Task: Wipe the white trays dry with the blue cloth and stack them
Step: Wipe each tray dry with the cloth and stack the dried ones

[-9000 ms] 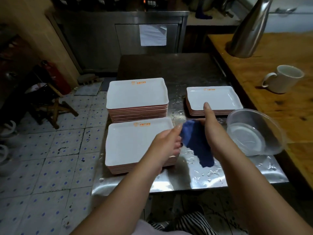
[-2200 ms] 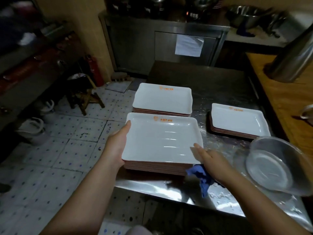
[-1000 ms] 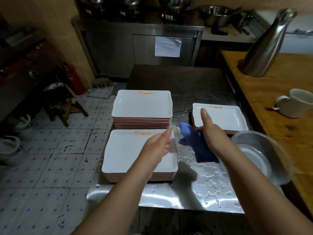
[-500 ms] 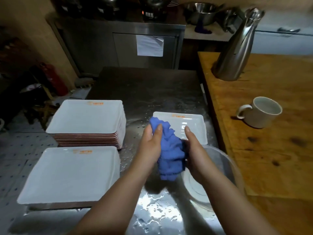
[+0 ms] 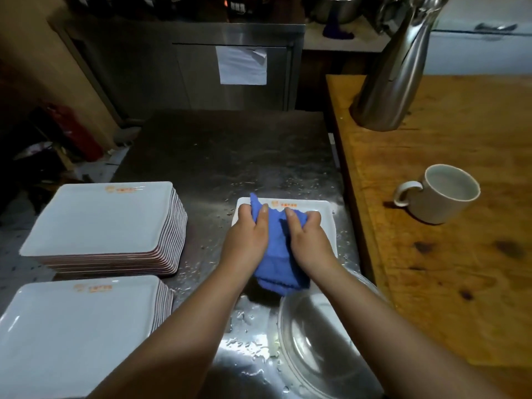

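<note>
The blue cloth [image 5: 277, 249] is bunched between both hands above a white tray [image 5: 324, 214] that lies on the wet steel table [image 5: 230, 156]. My left hand [image 5: 249, 234] grips the cloth's left side with curled fingers. My right hand [image 5: 306, 240] grips its right side. The lower end of the cloth hangs down over the tray's near edge. Two stacks of white trays with orange logos stand at the left: a far stack [image 5: 106, 223] and a near stack [image 5: 77, 329].
A clear plastic bowl [image 5: 316, 349] sits close in front of the tray, under my right forearm. A wooden counter [image 5: 449, 226] at the right carries a white mug [image 5: 440, 192] and a steel jug [image 5: 394, 70]. Water drops cover the table.
Both hands have carried the cloth forward over the small tray and gripped it tighter. The camera has tilted down slightly, so the stacks sit lower left.
</note>
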